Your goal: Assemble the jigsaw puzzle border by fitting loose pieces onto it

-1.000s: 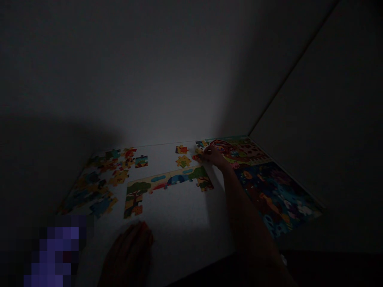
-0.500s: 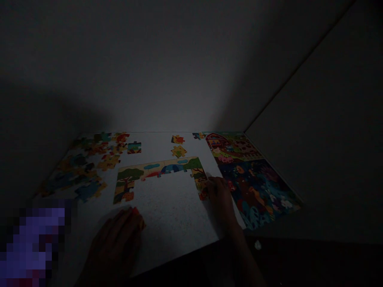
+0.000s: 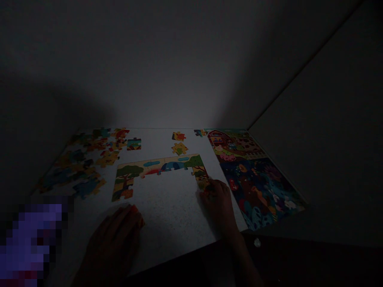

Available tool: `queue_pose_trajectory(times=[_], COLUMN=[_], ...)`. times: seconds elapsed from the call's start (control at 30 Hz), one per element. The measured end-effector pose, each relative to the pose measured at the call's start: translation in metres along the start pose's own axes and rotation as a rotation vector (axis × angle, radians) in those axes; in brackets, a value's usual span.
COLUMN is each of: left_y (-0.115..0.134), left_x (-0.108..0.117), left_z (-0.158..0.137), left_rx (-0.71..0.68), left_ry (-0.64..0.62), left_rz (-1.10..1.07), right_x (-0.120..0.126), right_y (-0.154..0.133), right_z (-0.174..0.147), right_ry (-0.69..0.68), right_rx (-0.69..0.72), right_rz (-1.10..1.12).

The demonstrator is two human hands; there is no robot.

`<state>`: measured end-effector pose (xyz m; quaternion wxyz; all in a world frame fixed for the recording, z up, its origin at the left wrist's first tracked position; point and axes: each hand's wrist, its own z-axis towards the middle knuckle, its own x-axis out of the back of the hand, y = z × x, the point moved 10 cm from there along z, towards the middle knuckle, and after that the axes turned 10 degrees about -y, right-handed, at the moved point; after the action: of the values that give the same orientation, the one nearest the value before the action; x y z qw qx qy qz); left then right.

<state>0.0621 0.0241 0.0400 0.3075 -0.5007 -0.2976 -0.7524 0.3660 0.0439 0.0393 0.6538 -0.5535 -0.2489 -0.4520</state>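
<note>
Nearest you, your left hand (image 3: 115,239) lies flat and loose on the white table (image 3: 167,215), fingers spread toward the bare middle, holding nothing as far as the dim light lets you tell. A little farther out, your right hand (image 3: 220,201) is curled over a small jigsaw piece (image 3: 206,190), fingertips pinching or pressing it right at the lower end of the right-hand leg of the half-built puzzle frame (image 3: 161,167); whether you grip the piece or only push it down cannot be told in this light. That piece touches the frame's edge and looks close to seated, though the join itself is hidden under your fingers. By the look of it, the work is at an early stage: the frame has its top strip with trees and blue shapes, a short leg down the left and a short leg down the right, while the whole inside and the near edge are open table. Beyond the frame, two loose pieces (image 3: 179,142) lie apart from each other near the back edge, and a wide scatter of loose pieces (image 3: 86,163) covers the far left of the table, so plenty is left to place. To the right, just beside your working hand, two finished puzzles (image 3: 254,175) lie one behind the other, the far one with a red barn. A blurred violet patch sits at lower left.
</note>
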Motion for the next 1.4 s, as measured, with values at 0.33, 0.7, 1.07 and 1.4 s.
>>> queue_pose_trajectory(times=[0.33,0.7,1.07,1.4], left_y=[0.001,0.006,0.014,0.010], left_x=[0.000,0.004,0.003,0.000], left_z=[-0.001,0.000,0.000,-0.002], left_rx=[-0.023,0.008,-0.093,-0.056], left_ry=[0.010,-0.024,-0.034,-0.042], left_rz=[0.005,0.018,0.029,0.005], right_x=[-0.001,0.004,0.009,0.004], right_y=[-0.006,-0.002,0.005,0.004], right_z=[0.000,-0.002,-0.008,-0.008], right_ry=[-0.005,0.007,0.001,-0.033], right_rx=[0.027,-0.023,-0.011,-0.006], right_rz=[-0.032,0.105,0.242,0.311])
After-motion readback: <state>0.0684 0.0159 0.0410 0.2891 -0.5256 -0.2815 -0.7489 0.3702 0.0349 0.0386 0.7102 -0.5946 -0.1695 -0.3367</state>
